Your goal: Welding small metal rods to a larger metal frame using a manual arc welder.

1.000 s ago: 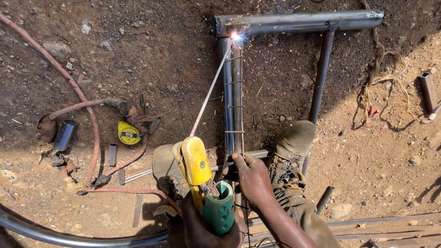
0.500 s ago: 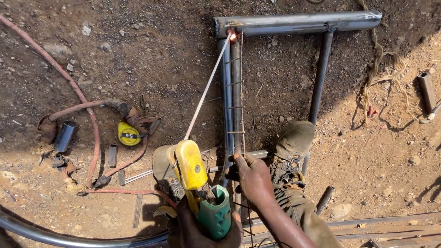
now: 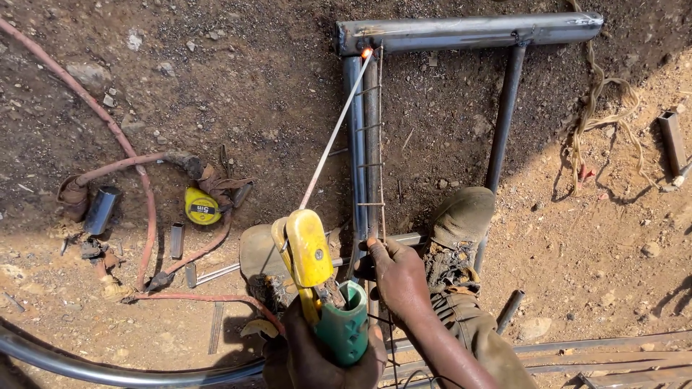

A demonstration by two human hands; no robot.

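Electrode rod (image 3: pixel 335 137) tip sits on the corner joint of the steel frame (image 3: pixel 468 30), which lies flat on dirt. You're mid-weld. Arc is dimmer than a second ago. Your left hand (image 3: pixel 317 360) grips the yellow-green holder (image 3: pixel 317 277); your right hand (image 3: pixel 396 277) clamps the thin rebar. Next, I'd judge: feed the rod steadily.

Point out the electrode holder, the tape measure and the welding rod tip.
electrode holder (image 3: pixel 308 248): head view, on its yellow jaw cover.
tape measure (image 3: pixel 202 206): head view, middle of its yellow case.
welding rod tip (image 3: pixel 367 52): head view, the glowing end at the frame corner.
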